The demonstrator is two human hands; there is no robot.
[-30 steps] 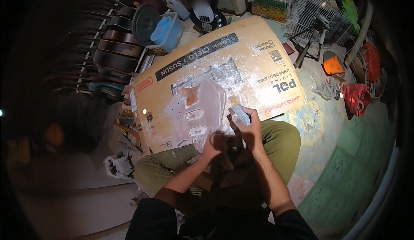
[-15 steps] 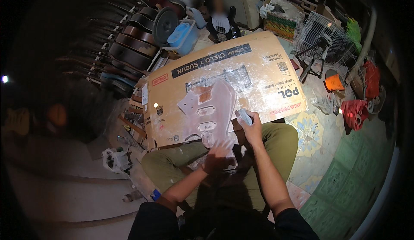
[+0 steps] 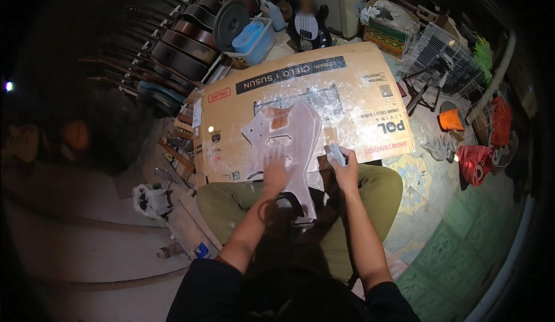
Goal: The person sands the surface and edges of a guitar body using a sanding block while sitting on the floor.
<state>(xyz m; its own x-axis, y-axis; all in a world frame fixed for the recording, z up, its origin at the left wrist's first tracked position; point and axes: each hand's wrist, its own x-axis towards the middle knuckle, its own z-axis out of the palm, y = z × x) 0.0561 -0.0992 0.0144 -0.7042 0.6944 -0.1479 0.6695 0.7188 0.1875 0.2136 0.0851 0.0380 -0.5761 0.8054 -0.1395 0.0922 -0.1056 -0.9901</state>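
Observation:
An unfinished electric guitar body (image 3: 300,148), pale and dusty with routed cavities, lies flat across my lap and the cardboard. My left hand (image 3: 277,174) rests palm down over the middle of the body, its fingers stretched out and somewhat blurred, covering part of the cavities. Beside the body's right edge, my right hand (image 3: 347,171) grips a small pale blue-grey sanding block (image 3: 336,155), which is held apart from the guitar body.
Under the guitar body lies a large dusty cardboard sheet (image 3: 370,108). Several guitars (image 3: 179,53) stand in a rack at the far left, near a blue tub (image 3: 257,41). A black bass (image 3: 306,30) stands behind the cardboard. A wire cage (image 3: 445,50) and an orange container (image 3: 450,119) are to the right.
My left hand has moved forward from the near end of the guitar body onto its middle. My right hand still grips the block, now turned a little. The view has shifted slightly.

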